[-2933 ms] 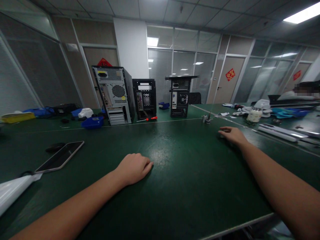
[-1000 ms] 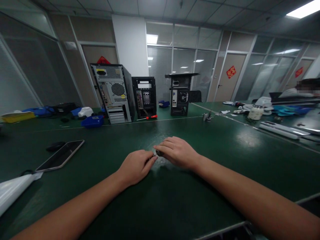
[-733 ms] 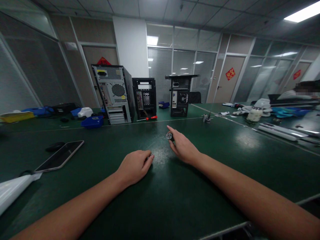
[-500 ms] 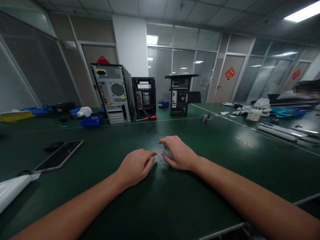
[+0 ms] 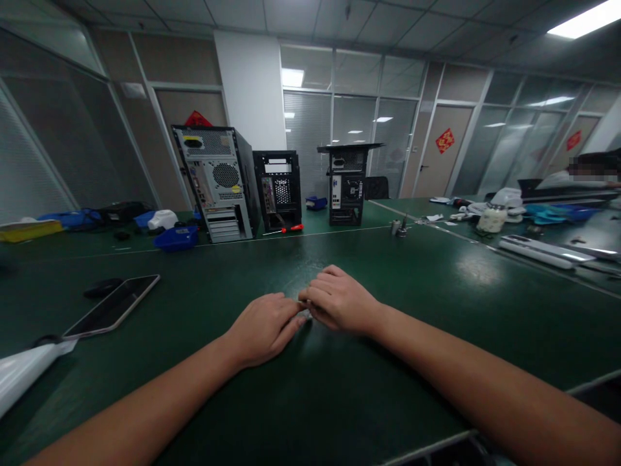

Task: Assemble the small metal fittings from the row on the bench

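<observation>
Both hands meet low over the green tabletop, near the middle of the view. My left hand has its thumb and fingers drawn together, pointing right; what they pinch is too small to name. My right hand is closed, its fingertips touching those of the left. A small pale bit shows between the fingertips, mostly covered by the fingers. Whatever lies under the right palm is hidden.
Three computer cases stand at the back, with a red-handled screwdriver before them. A blue tray sits left of the cases. A phone lies at left, small metal parts at right. A person is at far right.
My right hand has moved slightly left, and its fingers have closed from an open curl to meet the left fingertips. A small patterned thing seen under the right fingers is now covered.
</observation>
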The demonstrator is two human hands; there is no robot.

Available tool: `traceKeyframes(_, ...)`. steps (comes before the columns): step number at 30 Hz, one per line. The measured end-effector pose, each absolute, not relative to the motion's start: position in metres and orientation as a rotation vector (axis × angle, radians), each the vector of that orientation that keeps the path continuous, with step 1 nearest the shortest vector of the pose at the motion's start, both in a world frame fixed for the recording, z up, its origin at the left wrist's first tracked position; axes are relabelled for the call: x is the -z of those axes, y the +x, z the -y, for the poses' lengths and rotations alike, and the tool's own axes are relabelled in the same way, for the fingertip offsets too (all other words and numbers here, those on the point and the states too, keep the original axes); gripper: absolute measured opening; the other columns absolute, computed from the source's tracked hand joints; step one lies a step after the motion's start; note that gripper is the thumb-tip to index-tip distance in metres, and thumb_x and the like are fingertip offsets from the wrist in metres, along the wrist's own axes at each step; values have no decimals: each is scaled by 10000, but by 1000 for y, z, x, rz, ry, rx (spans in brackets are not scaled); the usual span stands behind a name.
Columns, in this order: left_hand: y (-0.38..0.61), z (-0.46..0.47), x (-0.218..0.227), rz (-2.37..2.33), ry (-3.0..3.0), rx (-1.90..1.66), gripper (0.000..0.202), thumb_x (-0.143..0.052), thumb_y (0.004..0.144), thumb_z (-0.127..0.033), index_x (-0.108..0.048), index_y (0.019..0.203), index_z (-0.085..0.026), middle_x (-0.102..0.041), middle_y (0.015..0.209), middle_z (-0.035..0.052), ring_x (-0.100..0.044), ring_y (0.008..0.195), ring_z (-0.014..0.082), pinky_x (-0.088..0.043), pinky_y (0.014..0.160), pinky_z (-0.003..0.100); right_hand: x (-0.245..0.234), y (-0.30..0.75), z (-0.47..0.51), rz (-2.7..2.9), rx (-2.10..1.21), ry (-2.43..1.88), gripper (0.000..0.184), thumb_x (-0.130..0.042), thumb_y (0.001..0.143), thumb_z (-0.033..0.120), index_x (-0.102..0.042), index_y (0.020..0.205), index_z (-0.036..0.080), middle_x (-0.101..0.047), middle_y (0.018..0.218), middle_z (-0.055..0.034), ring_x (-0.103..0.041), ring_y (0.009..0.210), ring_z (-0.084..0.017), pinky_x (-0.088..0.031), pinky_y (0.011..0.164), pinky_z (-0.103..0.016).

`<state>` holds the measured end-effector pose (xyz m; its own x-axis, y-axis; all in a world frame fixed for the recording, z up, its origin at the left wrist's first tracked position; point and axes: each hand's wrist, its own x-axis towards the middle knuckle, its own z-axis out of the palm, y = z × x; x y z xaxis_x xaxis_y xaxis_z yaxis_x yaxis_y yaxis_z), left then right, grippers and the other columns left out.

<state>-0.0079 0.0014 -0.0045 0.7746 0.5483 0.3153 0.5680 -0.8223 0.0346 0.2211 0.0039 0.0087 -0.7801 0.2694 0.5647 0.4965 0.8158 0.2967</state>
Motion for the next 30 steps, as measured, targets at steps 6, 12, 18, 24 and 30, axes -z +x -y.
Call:
traceKeyframes(6, -18, 1, 2, 1018, -2920, 464, 401, -410, 1052, -364, -637, 1327, -182, -731, 1129, 92, -654, 966, 251, -494, 845, 395, -40, 268, -38, 2369, 633, -1042, 196, -480, 981, 277, -648, 951, 180, -696, 878, -85, -604, 832, -219, -368, 836, -367)
traceKeyframes(12, -26, -1, -3, 1101, -2927, 487, 385, -439, 1038, -355, -650, 1316, -193, -733, 1127, 92, -666, 989, 248, -521, 855, 391, -38, 408, -102, 1934, 451, -1939, 411, -348, 1040, 416, -661, 1065, 150, -722, 1014, -153, -650, 892, -244, -407, 775, -331)
traceKeyframes(18, -22, -3, 0, 1125, -2943, 462, 361, -453, 1025, -323, -661, 1293, -199, -736, 1115, 83, -671, 996, 248, -528, 860, 394, 29, 506, -124, 1599, 127, -2209, 375, -369, 1016, 384, -662, 1033, 150, -725, 1012, -154, -656, 919, -268, -454, 786, -362)
traceKeyframes(24, -17, 5, 9, 1133, -2930, 401, 361, -449, 1023, -329, -673, 1276, -201, -733, 1100, 89, -669, 981, 252, -528, 863, 402, 51, 524, -116, 1437, 83, -2108, 364, -407, 988, 356, -704, 1025, 150, -737, 1053, -168, -662, 974, -270, -473, 843, -368)
traceKeyframes(30, -35, 12, 2, 1078, -2938, 411, 333, -451, 1020, -316, -695, 1222, -213, -739, 1067, 80, -670, 971, 245, -524, 860, 386, 29, 507, -88, 1276, 190, -2030, 370, -594, 889, 375, -772, 1143, 174, -760, 1091, -159, -677, 982, -286, -471, 844, -367)
